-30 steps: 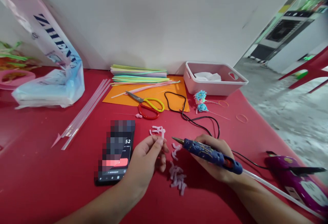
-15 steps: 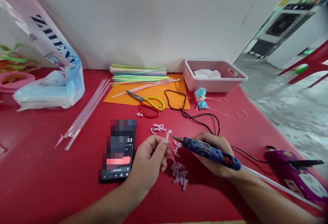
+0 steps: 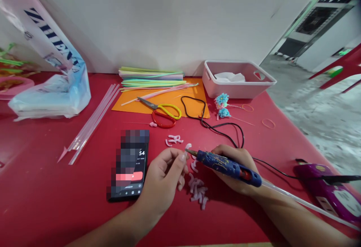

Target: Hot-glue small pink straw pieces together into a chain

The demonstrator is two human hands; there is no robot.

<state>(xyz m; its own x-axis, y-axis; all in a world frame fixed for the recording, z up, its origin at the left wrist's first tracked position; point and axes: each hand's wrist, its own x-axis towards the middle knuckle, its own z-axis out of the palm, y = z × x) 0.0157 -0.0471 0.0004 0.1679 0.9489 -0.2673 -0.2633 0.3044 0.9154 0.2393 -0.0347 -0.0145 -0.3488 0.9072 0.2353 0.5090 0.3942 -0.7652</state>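
Observation:
Between thumb and forefinger, my left hand [image 3: 166, 175] pinches a short curved pink pipe cleaner piece [image 3: 188, 147]. My right hand [image 3: 239, 168] is wrapped around a dark blue hot glue gun [image 3: 225, 165], a clear glue stick [image 3: 304, 202] trailing from its rear. The gun's brass tip is at the pink piece and seems to touch it. Below the tip lies a pile of pink pipe cleaner pieces [image 3: 197, 191], with a smaller group of pieces [image 3: 174, 139] farther back. Left of my left hand is a phone [image 3: 132, 166], its screen partly pixelated.
Scissors [image 3: 162, 111] and pipe cleaners [image 3: 152, 76] lie on orange paper [image 3: 132, 105]. A black cord [image 3: 214, 127] loops near blue flowers [image 3: 222, 105] and a pink basket [image 3: 239, 89]. Clear glue sticks [image 3: 94, 124] and a plastic bag [image 3: 53, 96] are left; a purple power strip [image 3: 327, 190] is right.
The glue gun has shifted slightly left, bringing its tip from just beside the pink piece to against it. My left hand keeps its pinch. The view has shifted a little.

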